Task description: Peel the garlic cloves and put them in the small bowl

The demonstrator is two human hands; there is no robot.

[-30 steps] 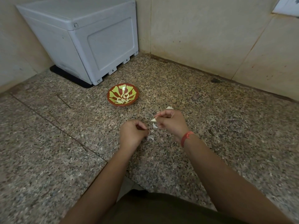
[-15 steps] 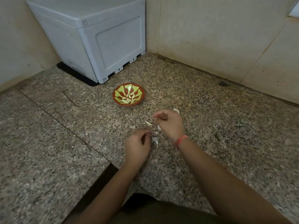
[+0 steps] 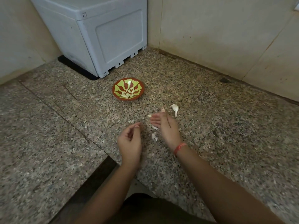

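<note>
Head view | left hand (image 3: 129, 143) fingers curled, thumb to fingertip, contents can't tell | right hand (image 3: 166, 126) spread flat, palm inward, holding nothing | peeled garlic cloves (image 3: 127, 94) in small red-green bowl (image 3: 140, 92) on granite floor (image 3: 218, 126) | unpeeled clove (image 3: 175, 108) beyond right hand | garlic skin (image 3: 154, 136) between hands | grey box (image 3: 103, 33) in corner

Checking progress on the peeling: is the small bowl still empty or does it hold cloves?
Not empty. The small bowl holds a little heap of pale peeled cloves at its bottom, far from full.
</note>
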